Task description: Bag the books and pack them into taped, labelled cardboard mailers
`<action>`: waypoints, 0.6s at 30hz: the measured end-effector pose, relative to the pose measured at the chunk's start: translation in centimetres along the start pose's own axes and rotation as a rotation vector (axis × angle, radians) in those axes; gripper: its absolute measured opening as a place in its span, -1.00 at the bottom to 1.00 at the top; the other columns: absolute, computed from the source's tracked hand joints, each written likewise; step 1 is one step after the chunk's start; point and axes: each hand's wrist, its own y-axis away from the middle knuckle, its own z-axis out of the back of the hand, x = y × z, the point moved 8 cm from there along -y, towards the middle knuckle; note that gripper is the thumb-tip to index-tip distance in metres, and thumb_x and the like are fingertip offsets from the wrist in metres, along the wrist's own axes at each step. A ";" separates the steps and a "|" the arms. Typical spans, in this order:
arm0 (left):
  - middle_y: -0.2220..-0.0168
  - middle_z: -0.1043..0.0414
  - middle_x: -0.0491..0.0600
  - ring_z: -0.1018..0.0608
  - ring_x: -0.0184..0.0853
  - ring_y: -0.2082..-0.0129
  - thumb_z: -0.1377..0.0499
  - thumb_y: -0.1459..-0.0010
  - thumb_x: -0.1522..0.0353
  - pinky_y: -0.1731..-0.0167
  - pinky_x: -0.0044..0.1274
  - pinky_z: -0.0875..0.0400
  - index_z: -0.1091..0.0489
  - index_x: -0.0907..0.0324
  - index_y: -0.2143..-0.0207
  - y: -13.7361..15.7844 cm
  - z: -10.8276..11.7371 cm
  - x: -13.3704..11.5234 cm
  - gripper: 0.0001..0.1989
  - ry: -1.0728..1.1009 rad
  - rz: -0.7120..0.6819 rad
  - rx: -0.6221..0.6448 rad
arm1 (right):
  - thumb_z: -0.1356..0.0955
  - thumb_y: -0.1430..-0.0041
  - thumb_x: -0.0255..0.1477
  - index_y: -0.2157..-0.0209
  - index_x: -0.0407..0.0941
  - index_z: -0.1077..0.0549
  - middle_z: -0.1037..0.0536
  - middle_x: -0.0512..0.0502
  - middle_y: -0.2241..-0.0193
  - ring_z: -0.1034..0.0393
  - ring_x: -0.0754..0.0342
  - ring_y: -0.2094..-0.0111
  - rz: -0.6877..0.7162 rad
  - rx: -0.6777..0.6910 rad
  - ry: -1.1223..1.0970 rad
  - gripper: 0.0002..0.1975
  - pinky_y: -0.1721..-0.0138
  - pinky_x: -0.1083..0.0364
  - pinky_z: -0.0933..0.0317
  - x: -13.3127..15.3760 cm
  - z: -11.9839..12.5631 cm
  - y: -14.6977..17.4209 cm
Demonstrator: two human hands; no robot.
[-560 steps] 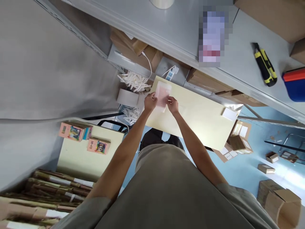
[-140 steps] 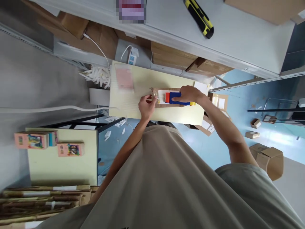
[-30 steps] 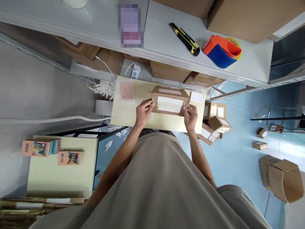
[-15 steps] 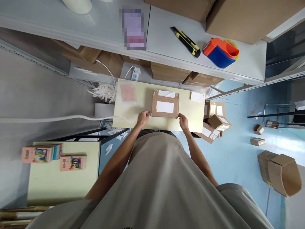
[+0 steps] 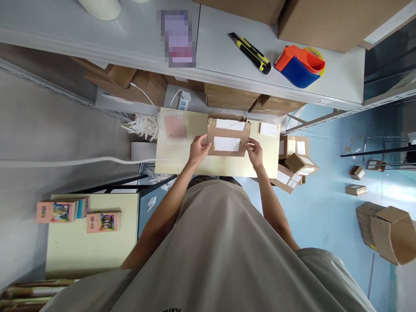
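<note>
A small brown cardboard box with two white labels is between my hands, over the pale yellow table. My left hand grips its left side, fingers and thumb at the edge. On the opposite side, my right hand pinches the right edge. Tape shows at the box's upper corners, and its far edge looks raised. Whether the underside touches the table, I cannot tell. To the left lies a pink sheet or booklet, and to the right a white label.
The grey shelf above carries a yellow-black box cutter, an orange-blue tape dispenser and a blurred-out item. Taped boxes lie at the table's right. Books rest on a lower-left table. An open carton stands on the blue floor.
Both hands have moved forward from the box's near corners to its sides. The box has shifted slightly away from me and tilted, showing more of its far edge.
</note>
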 end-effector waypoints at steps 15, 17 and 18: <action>-0.21 -0.69 0.21 -0.75 -0.09 -0.12 -0.21 -0.34 0.41 -0.20 -0.24 -0.70 -0.64 0.16 -0.09 2.9 2.4 5.6 -0.67 -0.077 0.137 -0.078 | -0.33 -0.43 -0.15 0.09 0.02 -0.36 -0.58 -0.16 0.10 -0.55 -0.08 0.13 0.003 -0.421 0.136 -0.78 0.15 -0.06 -0.53 1.0 2.4 4.4; -0.26 -0.66 0.24 -0.72 -0.06 -0.17 -0.22 -0.35 0.39 -0.17 -0.25 -0.70 -0.62 0.17 -0.15 2.6 4.6 6.9 -0.64 -0.061 0.156 -0.146 | -0.34 -0.46 -0.10 0.12 0.03 -0.34 -0.56 -0.13 0.17 -0.54 -0.08 0.16 0.081 -0.413 0.154 -0.76 0.18 -0.05 -0.51 3.8 1.1 4.3; -0.28 -0.63 0.25 -0.71 -0.04 -0.20 -0.23 -0.35 0.38 -0.18 -0.26 -0.69 -0.61 0.18 -0.17 2.4 6.0 7.6 -0.62 -0.054 0.167 -0.182 | -0.35 -0.48 -0.08 0.14 0.04 -0.33 -0.55 -0.11 0.19 -0.54 -0.08 0.18 0.114 -0.382 0.153 -0.74 0.17 -0.04 -0.51 5.2 -0.1 4.2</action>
